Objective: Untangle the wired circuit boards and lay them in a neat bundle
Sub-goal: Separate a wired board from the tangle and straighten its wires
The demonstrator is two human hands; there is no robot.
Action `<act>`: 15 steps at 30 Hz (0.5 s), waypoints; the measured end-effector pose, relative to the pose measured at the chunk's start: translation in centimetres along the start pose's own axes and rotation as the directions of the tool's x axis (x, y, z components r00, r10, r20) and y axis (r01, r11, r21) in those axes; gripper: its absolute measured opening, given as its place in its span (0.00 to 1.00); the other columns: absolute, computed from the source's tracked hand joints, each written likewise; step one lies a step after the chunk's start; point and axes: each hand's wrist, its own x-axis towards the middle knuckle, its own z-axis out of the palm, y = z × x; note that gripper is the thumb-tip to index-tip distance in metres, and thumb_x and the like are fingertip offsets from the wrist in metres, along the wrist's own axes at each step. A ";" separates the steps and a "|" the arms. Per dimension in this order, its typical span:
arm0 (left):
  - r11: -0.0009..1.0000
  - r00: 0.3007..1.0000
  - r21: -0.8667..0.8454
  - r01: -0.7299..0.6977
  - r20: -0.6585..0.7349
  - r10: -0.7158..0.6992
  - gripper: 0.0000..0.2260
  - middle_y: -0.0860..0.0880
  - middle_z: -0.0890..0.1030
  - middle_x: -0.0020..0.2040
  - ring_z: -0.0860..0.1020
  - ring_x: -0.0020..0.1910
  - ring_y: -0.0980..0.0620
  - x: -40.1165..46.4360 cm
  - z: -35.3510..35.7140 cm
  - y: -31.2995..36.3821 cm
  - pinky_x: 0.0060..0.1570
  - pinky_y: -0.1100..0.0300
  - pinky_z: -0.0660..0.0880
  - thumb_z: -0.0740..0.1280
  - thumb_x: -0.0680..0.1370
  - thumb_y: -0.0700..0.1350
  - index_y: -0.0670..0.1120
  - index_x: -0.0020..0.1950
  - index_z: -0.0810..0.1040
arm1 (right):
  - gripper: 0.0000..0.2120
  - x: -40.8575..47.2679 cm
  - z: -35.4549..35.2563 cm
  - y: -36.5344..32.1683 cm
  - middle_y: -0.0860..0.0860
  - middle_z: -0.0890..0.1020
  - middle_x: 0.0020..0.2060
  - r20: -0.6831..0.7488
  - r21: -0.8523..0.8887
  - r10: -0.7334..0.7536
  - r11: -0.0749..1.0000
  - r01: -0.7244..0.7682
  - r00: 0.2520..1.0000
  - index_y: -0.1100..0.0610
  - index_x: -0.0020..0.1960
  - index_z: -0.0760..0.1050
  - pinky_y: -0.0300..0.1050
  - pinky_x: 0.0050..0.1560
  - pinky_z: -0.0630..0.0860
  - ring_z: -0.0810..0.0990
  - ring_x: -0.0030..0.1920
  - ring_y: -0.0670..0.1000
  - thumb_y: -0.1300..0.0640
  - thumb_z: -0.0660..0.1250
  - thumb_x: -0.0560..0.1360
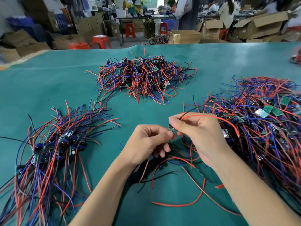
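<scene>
Head view, lower centre of frame: both hands meet above the green desk point(48, 82) on one small circuit board point(170, 128). Right hand point(198, 134) grip: thumb and fingers curled, pinching the board's right side, with a red wire point(216, 119) and a black wire point(193, 110) rising out of the fingers and arcing toward the right of frame. Left hand point(146, 142) grip: fingers curled, fingertips closed on the board's left edge; how much of the board it covers cannot be told. Loose red and black wires point(171, 162) trail below the hands onto the desk.

Lower left of frame: sorted bundle point(53, 149), boards grouped at the middle, wires fanned above and below. Right of frame: large tangled heap point(263, 128) of boards and red, blue, black wires, touching the right forearm. Upper centre: second tangled heap point(141, 75), well apart from the hands.

Top of frame, beyond the desk: open cardboard boxes point(184, 36); their contents are not visible. Red stools point(101, 41) stand near them.
</scene>
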 end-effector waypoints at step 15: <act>0.999 0.995 0.036 -0.002 0.101 -0.002 0.08 0.46 0.81 0.31 0.77 0.26 0.53 -0.6 0.3 0.9 0.28 0.65 0.71 0.67 0.79 0.38 0.42 0.42 0.84 | 0.12 1.6 -4.0 -6.2 0.47 0.78 0.29 -0.635 0.239 -0.022 0.945 0.224 0.772 0.55 0.37 0.76 0.39 0.38 0.75 0.75 0.30 0.45 0.63 0.73 0.77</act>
